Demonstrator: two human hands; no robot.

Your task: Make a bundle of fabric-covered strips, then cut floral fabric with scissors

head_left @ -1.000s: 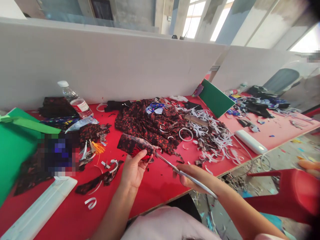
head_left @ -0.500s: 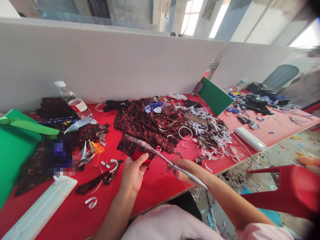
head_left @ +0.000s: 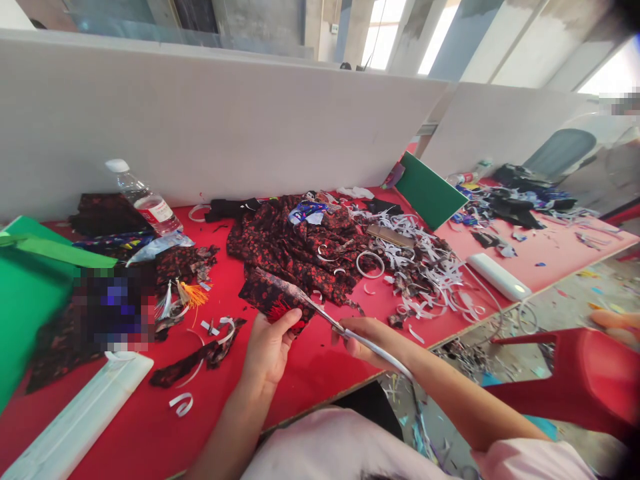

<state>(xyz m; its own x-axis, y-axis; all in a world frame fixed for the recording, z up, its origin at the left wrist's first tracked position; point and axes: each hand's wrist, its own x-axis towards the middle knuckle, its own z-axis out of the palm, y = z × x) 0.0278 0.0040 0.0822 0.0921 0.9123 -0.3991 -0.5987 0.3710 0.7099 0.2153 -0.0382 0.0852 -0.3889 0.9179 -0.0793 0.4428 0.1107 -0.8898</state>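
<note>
My left hand (head_left: 270, 347) pinches a flat piece of dark fabric with red flowers (head_left: 263, 290), thumb on top. A red tassel (head_left: 286, 312) lies on that piece by my thumb. My right hand (head_left: 367, 333) is closed around scissors (head_left: 329, 320), whose slim metal blades lie along the fabric's right edge; their handles are mostly hidden in my fingers. From there a narrow white strip (head_left: 385, 359) trails across my right wrist and down past the table edge. Just beyond my hands is a crumpled heap of the same floral fabric (head_left: 270, 233).
Curled white offcuts (head_left: 435, 273) cover the right of the red table (head_left: 310, 373). On the left are a water bottle (head_left: 153, 210), an orange tassel (head_left: 193, 293), a long white bar (head_left: 85, 420) and a green board (head_left: 30, 280). A red stool (head_left: 590, 373) stands at right.
The fabric piece and my left hand have shifted very slightly right and down. The scissors stay at the fabric's edge, and the camera view has moved a little.
</note>
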